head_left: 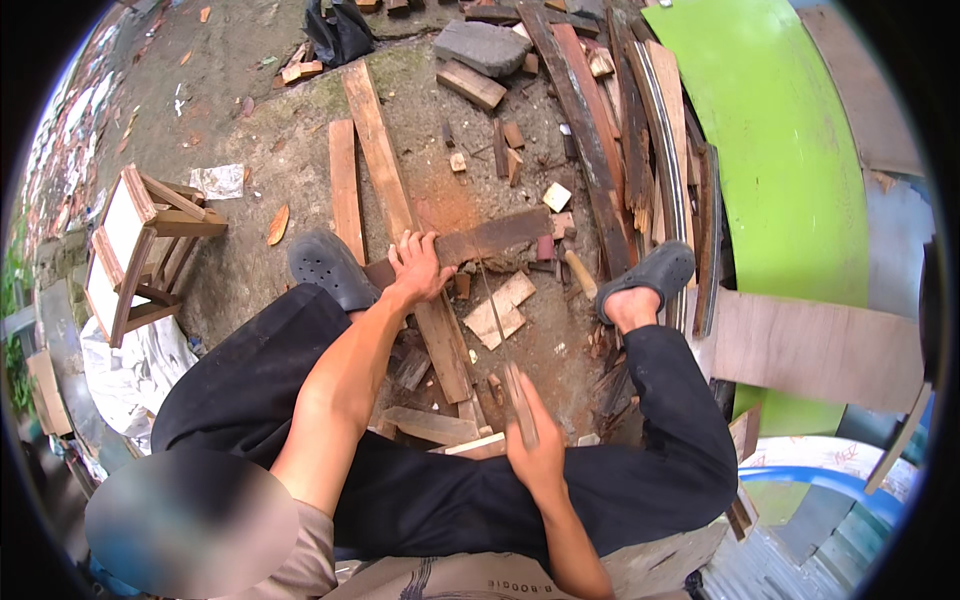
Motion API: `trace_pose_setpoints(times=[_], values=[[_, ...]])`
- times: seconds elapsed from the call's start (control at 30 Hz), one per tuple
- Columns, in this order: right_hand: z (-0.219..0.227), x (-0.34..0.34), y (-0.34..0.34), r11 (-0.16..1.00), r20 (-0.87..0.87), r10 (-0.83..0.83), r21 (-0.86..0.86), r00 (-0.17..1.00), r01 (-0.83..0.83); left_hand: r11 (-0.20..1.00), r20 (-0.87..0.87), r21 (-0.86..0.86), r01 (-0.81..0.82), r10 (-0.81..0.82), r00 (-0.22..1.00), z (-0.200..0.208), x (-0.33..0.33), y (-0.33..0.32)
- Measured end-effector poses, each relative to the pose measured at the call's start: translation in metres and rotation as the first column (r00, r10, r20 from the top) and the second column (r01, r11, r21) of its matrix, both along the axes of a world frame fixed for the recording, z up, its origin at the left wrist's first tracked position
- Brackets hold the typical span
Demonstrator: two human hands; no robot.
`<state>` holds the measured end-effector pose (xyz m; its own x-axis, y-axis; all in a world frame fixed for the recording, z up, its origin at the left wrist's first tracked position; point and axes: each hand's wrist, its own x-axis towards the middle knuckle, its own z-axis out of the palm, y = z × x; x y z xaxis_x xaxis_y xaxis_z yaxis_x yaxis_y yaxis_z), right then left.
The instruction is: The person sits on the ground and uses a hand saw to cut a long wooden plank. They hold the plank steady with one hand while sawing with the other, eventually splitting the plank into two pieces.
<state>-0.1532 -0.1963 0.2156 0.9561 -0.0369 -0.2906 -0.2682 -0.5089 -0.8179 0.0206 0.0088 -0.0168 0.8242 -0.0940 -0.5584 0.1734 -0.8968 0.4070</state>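
A dark, weathered plank (505,236) lies crosswise over a long wooden beam (440,345) on the ground. My left hand (415,268) presses the plank down near its left end, fingers over its top and thumb toward the right. In my right hand (538,445) is the wooden handle of a handsaw (520,405). Its thin blade, seen nearly edge-on, points away from me and meets the plank's near edge right of my left hand. Reddish-brown dust, like sawdust, is spread on the ground just beyond the plank. The cut itself is too small to make out.
My feet in dark clogs (325,270) stand either side. Long timber strips (575,120) and a green panel (770,130) lie to the right. A small wooden stool (150,250) rests on its side at left. Wood offcuts (500,310) and a grey block (482,48) are scattered about.
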Motion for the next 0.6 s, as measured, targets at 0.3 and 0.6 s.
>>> trace_pose_setpoints(times=[0.3,0.6], values=[[-0.026,0.049,0.007,0.999,-0.090,0.003,0.050,0.996,0.002,1.000,-0.019,0.004,-0.008,0.008,1.000,-0.005,0.000,0.006],[-0.061,0.084,0.023,0.995,-0.111,-0.048,0.081,0.993,0.057,1.000,0.012,-0.007,0.020,-0.020,1.000,-0.001,0.001,-0.003]])
